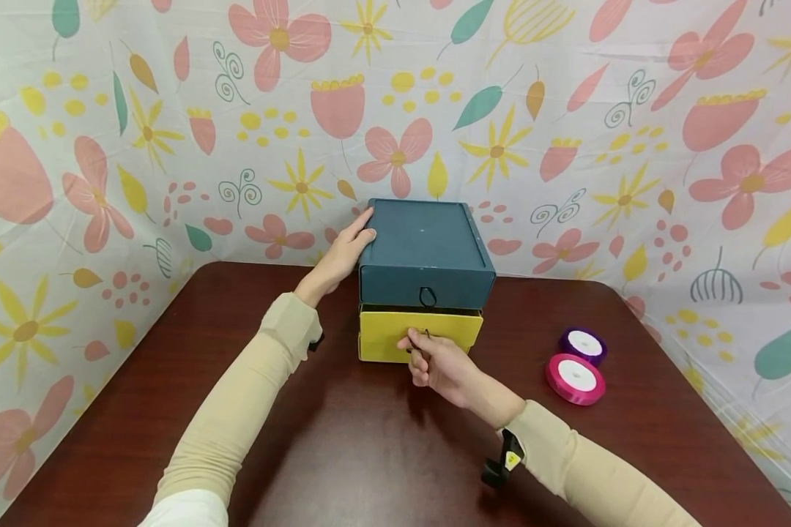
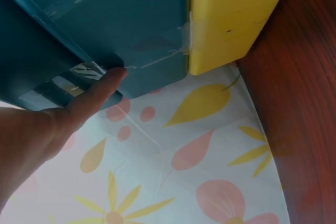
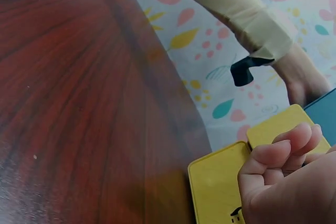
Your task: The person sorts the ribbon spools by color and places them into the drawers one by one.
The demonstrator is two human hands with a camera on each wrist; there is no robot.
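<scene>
A box of stacked drawers has a dark blue upper part (image 1: 422,234) with a black loop pull (image 1: 428,296) and a yellow lower part (image 1: 382,337). My left hand (image 1: 343,256) rests on the left side of the blue part, its fingers extended along it; the left wrist view shows one finger against the blue wall. At the yellow front, my right hand (image 1: 444,368) has curled fingers and pinches a black loop that they mostly cover. A dark gap shows above the yellow front, which stands slightly out. Another black loop (image 3: 236,212) shows beside the hand on the lower yellow panel (image 3: 218,179).
On the right of the brown table (image 1: 343,454) lie a purple ribbon spool (image 1: 583,345) and a pink ribbon spool (image 1: 575,379), close together. A flowered cloth (image 1: 395,110) hangs behind the table and along its sides.
</scene>
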